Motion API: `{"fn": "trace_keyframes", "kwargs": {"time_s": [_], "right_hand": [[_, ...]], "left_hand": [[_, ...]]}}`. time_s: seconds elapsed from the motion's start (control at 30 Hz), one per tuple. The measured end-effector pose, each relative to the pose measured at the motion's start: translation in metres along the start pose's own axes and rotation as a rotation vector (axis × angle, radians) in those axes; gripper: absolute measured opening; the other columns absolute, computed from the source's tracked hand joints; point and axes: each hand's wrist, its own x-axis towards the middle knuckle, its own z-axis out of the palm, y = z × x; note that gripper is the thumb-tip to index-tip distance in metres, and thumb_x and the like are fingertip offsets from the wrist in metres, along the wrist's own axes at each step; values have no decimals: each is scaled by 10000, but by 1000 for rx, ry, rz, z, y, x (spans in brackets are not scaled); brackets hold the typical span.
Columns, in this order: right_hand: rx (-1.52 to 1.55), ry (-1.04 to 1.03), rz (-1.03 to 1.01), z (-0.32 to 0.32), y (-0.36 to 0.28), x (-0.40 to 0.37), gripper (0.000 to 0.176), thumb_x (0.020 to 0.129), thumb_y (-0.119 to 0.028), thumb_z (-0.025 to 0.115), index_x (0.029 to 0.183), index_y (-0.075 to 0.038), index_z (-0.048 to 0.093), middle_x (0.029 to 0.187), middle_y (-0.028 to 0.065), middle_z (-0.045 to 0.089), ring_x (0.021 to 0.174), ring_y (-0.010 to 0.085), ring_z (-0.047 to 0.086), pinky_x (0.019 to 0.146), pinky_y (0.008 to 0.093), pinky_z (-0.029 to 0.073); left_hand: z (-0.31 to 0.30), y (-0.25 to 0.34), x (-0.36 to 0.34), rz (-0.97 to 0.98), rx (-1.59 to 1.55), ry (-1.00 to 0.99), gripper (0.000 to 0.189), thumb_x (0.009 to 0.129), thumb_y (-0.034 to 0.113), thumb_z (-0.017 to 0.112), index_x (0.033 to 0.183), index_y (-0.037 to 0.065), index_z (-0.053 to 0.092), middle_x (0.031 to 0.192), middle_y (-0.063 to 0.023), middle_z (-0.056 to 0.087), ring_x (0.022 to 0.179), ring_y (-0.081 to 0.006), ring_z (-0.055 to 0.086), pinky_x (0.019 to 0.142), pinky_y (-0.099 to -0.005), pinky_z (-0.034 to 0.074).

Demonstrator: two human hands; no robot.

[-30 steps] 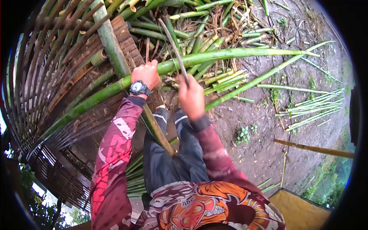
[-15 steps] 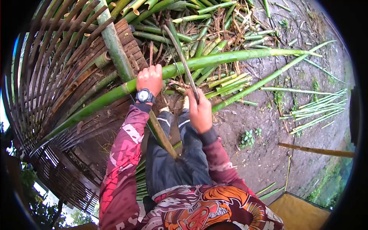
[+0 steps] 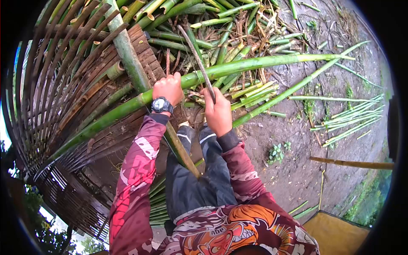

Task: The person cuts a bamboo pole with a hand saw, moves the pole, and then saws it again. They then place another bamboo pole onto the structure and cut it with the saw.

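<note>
My left hand (image 3: 168, 90), with a watch on its wrist, is wrapped over a long green bamboo pole (image 3: 246, 63). The pole lies slanted across the view, resting over a thicker bamboo post (image 3: 131, 63) beside that hand. My right hand (image 3: 218, 111) is closed round the near end of a bow saw (image 3: 196, 53), which has a curved, stick-like frame and a thin blade. The saw crosses the pole just right of my left hand, its far end pointing away from me. Part of the blade is hidden against the cut bamboo behind it.
Cut bamboo pieces (image 3: 212, 21) and dry husks are heaped ahead. A slatted bamboo fence (image 3: 46, 80) curves along the left. Thin split strips (image 3: 350, 119) lie on the muddy ground at right, near a brown pole (image 3: 352, 163). Another green pole (image 3: 293, 89) slants at right.
My right hand and the bow saw have moved a little forward, away from my body, and slightly left. My left hand keeps its hold on the bamboo pole.
</note>
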Motion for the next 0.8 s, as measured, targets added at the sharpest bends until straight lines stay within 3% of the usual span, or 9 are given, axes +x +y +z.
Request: {"fn": "trace_keyframes", "kwargs": {"time_s": [0.1, 0.17, 0.37, 0.53, 0.63, 0.7, 0.73, 0.77, 0.8], "right_hand": [[67, 51, -110, 13, 18, -3, 199, 1066, -165, 569, 1065, -5, 686, 822, 185, 685, 725, 254, 675, 681, 374, 518], [47, 18, -79, 6, 12, -8, 144, 1043, -146, 571, 1065, -55, 680, 795, 173, 678, 694, 332, 699, 643, 409, 528], [-61, -125, 191, -85, -26, -118, 181, 1034, -108, 575, 1158, -22, 675, 836, 230, 682, 740, 385, 706, 657, 411, 538], [-28, 20, -51, -3, 6, -2, 148, 1036, -121, 566, 1060, -10, 661, 797, 203, 693, 720, 386, 700, 642, 431, 531], [85, 9, 14, -1, -8, -2, 160, 1040, -147, 571, 1023, -21, 668, 770, 182, 687, 690, 332, 699, 637, 427, 525], [-7, 2, 25, -6, -8, 6, 150, 1035, -143, 579, 1016, -26, 671, 764, 180, 683, 691, 336, 699, 629, 425, 520], [14, 14, 3, -6, -12, 6, 151, 1033, -145, 584, 1015, -28, 676, 761, 188, 675, 694, 344, 697, 629, 433, 517], [38, -9, 78, -6, -20, 6, 191, 1046, -168, 598, 1019, -11, 703, 725, 132, 633, 645, 183, 580, 651, 351, 496], [34, 12, 15, -5, -19, 8, 165, 1039, -152, 593, 1020, -20, 690, 739, 164, 647, 662, 275, 631, 643, 393, 505]], "left_hand": [[-11, -2, 15, -49, -70, -128, 133, 840, 148, 652, 949, 72, 663, 854, -188, 757, 765, -369, 763, 680, -478, 610], [-17, -6, 17, -24, -78, -226, 149, 834, 159, 656, 944, 61, 678, 880, -197, 762, 776, -381, 759, 700, -481, 611], [-32, -10, 32, -57, -141, -396, 233, 831, 181, 643, 1001, 46, 728, 931, -233, 761, 913, -399, 756, 832, -498, 607], [-22, -10, 29, -53, -171, -414, 325, 771, 228, 688, 1053, 70, 718, 944, -240, 752, 907, -432, 740, 847, -538, 593], [-20, -15, 21, -29, -154, -465, 316, 751, 233, 715, 1021, 69, 719, 961, -216, 758, 931, -411, 736, 853, -537, 585], [-12, -13, 28, 17, -90, -220, 307, 752, 226, 746, 1020, 85, 700, 961, -142, 744, 926, -378, 709, 832, -514, 568], [-6, -9, 16, 78, 12, 135, 337, 747, 218, 780, 1042, 106, 660, 945, -73, 689, 899, -339, 666, 813, -488, 543], [-11, 3, 7, 27, 42, 211, 395, 727, 209, 809, 1066, 119, 626, 935, -43, 649, 868, -308, 653, 801, -457, 539], [0, 1, 4, 26, 107, 209, 287, 775, 182, 756, 1019, 121, 619, 932, -55, 671, 846, -301, 668, 776, -443, 544]]}}
